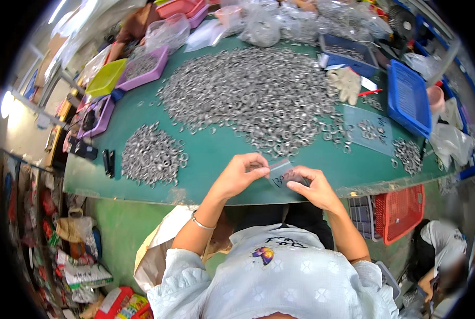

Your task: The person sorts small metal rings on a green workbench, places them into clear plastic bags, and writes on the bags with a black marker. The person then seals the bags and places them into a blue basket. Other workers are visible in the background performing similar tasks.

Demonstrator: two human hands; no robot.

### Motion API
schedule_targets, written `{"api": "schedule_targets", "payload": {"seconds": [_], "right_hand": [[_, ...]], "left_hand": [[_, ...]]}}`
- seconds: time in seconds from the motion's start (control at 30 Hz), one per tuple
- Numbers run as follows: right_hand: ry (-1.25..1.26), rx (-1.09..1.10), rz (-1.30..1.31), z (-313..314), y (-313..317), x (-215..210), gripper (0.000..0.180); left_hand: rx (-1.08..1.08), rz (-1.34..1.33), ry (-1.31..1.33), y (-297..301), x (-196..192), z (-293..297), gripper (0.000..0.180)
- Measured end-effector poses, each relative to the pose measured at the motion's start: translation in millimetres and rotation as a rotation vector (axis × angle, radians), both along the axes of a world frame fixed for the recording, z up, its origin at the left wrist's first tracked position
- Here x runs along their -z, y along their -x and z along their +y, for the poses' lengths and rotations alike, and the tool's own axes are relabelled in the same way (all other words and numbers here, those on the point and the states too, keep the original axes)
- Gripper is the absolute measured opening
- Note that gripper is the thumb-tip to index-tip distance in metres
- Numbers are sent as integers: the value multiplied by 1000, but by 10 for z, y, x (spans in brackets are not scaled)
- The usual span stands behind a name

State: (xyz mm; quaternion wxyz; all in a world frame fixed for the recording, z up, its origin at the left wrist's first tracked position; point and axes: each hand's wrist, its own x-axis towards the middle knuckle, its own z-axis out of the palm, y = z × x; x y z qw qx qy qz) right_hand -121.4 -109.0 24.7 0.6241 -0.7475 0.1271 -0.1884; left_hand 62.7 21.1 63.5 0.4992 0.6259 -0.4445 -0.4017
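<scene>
Between my hands, just over the table's near edge, is a small clear zip bag (pixel 280 173) with dark handwriting on it. My left hand (pixel 241 174) pinches the bag's upper left corner. My right hand (pixel 316 188) grips its right side, thumb across the front. Just beyond them spreads a large heap of grey metal rings (pixel 253 87). A smaller pile of rings (pixel 151 155) lies to the left. On the right, another clear bag (pixel 368 125) lies flat with several rings on it, and a small ring pile (pixel 407 156) sits near the edge.
A blue basket (pixel 409 98), a blue bin (pixel 349 58) and a work glove (pixel 346 84) are at the right. Purple trays (pixel 144 69) and a yellow-green tray (pixel 106 78) stand at the left. A red crate (pixel 402 213) is below the table; a person (pixel 445 244) crouches lower right.
</scene>
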Motion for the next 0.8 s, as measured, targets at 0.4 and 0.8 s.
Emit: {"api": "schedule_targets", "payload": {"seconds": [0.4,0.8], "right_hand": [[-376,435,-4,-195,1054,-92,25],[-410,304,-122,18,814,-127,25]], "left_hand": [[34,82,71,758,84,-1028,13],[-129,138,94,672,-151,-638,15]]}}
